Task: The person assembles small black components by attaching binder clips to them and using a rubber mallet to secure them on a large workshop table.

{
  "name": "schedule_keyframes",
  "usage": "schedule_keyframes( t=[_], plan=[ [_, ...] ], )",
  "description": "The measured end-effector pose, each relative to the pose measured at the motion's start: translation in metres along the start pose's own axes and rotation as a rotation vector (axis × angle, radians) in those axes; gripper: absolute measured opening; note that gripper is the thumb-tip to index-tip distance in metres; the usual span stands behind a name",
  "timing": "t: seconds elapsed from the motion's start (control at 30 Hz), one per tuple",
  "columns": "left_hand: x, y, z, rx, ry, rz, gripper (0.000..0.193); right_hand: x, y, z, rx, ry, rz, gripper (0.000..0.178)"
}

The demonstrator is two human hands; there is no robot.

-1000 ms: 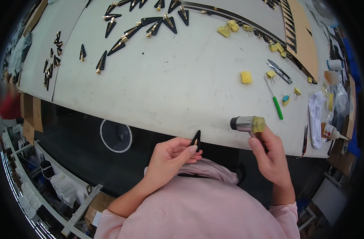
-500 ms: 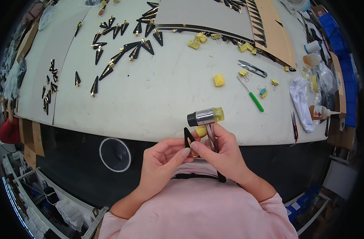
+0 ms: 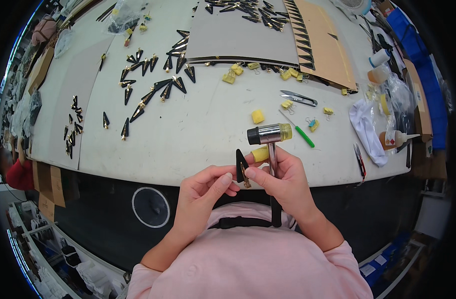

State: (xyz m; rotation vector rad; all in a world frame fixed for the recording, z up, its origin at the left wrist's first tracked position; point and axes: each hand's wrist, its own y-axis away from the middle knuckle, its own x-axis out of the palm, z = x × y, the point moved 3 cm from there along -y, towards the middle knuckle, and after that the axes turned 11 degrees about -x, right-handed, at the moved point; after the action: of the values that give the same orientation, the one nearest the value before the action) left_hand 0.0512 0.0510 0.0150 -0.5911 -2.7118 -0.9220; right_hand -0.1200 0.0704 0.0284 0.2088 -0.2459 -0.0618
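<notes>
Since a second earlier, the right hand (image 3: 290,185) had carried the hammer (image 3: 269,133) in from well apart to meet the clip. The black-and-gold clip (image 3: 240,165) stood between the hands over the table's near edge, black point toward twelve o'clock. The right hand gripped the hammer's handle, its thumb against the clip's lower part; the left hand (image 3: 200,190) lay at eight o'clock, fingers curled beside it, though whether they pinched it I could not tell. The clip looked light, its gold metal probably stiff, springy and slick, so the black side edges seemed the safer hold. The hammer head sat at one o'clock, likely the heavier load. Farther out on the table (image 3: 198,134) lay a green-handled awl (image 3: 303,136) at two, snips (image 3: 298,98) at one, and loose clips (image 3: 137,114) toward ten.
</notes>
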Motion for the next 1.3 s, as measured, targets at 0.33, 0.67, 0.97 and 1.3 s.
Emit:
schedule_keyframes(
  t=[0.33, 0.67, 0.97, 1.3],
  plan=[
    [0.016, -0.008, -0.005, -0.015, 0.102, -0.014, 0.014, -0.005, 0.001, -0.001, -0.033, -0.008, -0.011, 0.025],
    [0.017, -0.007, -0.006, 0.035, 0.022, -0.010, 0.016, -0.003, 0.006, -0.010, -0.128, -0.044, -0.052, 0.024],
    [0.019, -0.008, -0.008, 0.215, -0.055, -0.015, 0.012, -0.007, 0.012, -0.004, -0.211, 0.137, -0.112, 0.021],
    [0.019, -0.014, -0.008, 0.186, -0.095, -0.017, 0.007, -0.008, 0.012, -0.003, -0.357, 0.274, -0.103, 0.017]
  ],
)
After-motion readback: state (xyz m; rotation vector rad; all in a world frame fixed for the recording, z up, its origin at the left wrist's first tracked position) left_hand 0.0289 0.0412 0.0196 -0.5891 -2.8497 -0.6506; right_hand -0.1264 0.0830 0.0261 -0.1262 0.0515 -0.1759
